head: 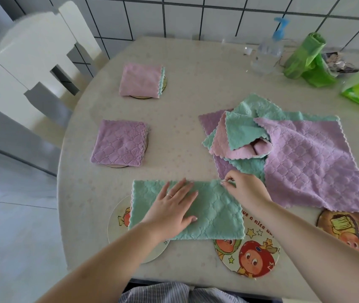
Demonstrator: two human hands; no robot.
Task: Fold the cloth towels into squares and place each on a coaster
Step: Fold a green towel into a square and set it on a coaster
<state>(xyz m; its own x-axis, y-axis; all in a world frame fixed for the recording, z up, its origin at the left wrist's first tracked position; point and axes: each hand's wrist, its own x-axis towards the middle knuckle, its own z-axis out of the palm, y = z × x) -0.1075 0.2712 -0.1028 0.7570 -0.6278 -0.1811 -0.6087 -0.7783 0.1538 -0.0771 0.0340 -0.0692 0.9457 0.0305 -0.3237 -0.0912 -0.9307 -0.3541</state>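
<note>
A folded purple square towel (120, 142) is sitting on a round coaster at 9 o'clock on the pale round table (183, 127), and a folded pink square towel (141, 80) is sitting on another at 11 o'clock. The left hand (172, 209) is pressing flat, fingers straight, on the long green quilted towel (215, 212) at 6 o'clock. The right hand (243, 189) is pinching that towel's top edge. A cartoon apple coaster (250, 256) is peeking out under it. A pile of unfolded towels (300, 158) is lying at 3 o'clock.
</note>
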